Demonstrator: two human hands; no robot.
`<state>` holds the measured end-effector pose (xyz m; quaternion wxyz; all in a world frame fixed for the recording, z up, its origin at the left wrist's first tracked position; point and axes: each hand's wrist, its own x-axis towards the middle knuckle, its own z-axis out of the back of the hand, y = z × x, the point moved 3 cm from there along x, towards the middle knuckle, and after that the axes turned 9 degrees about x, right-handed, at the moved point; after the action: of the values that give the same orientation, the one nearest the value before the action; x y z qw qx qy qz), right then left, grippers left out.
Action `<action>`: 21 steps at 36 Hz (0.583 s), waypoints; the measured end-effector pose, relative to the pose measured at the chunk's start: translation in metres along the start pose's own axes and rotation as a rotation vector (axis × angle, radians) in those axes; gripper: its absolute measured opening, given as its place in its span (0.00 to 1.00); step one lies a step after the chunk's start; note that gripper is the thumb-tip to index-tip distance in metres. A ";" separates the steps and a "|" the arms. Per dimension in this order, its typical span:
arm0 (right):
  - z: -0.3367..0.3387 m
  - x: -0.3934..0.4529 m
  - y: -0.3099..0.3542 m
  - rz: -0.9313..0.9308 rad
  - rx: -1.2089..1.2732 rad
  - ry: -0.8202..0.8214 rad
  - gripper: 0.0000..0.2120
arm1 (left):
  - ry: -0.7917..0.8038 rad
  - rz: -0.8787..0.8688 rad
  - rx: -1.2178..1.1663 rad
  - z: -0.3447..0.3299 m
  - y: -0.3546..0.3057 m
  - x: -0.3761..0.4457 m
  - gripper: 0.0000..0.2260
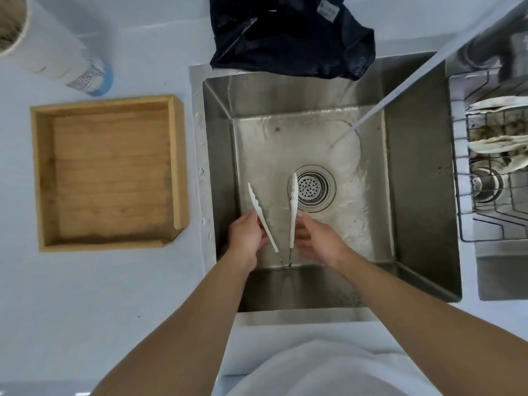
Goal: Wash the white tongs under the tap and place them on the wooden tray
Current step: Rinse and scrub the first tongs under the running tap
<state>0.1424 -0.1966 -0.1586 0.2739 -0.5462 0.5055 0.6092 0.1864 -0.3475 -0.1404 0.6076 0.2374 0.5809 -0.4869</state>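
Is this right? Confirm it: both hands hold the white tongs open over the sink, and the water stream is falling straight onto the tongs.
Wrong on the stream. The head view shows the water stream landing on the sink floor, right of the drain and clear of the white tongs. The left hand and right hand do hold them open.

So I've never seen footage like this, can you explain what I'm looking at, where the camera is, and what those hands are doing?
There is one picture, taken by a wide-angle camera worn on a person's head, looking down. No machine is involved, only two bare hands. They reach into a steel sink where tap water is running. The left hand holds one arm of the white tongs, which are spread open with their tips pointing away; the right hand is at the other arm, blurred, so its grip is unclear. The stream lands beyond the tongs. On the counter to the left lies a wooden tray, with nothing in it. A dark cloth hangs over the sink's far edge.
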 end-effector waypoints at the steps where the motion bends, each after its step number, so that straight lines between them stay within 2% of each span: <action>1: 0.001 0.001 0.000 -0.007 0.010 0.005 0.21 | 0.002 0.008 -0.009 0.000 -0.001 0.000 0.12; 7: 0.002 0.002 0.001 -0.052 0.062 0.022 0.20 | 0.024 0.040 -0.012 -0.001 -0.004 0.000 0.13; 12: 0.002 -0.001 0.001 -0.071 0.115 0.018 0.28 | 0.035 0.035 -0.015 -0.001 -0.004 -0.001 0.15; 21: 0.014 -0.009 0.004 -0.052 0.276 0.029 0.30 | 0.094 -0.013 0.035 0.002 0.004 -0.017 0.19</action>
<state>0.1361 -0.1834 -0.1501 0.3547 -0.5252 0.5740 0.5186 0.1933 -0.3418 -0.1249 0.5722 0.2666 0.6017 -0.4893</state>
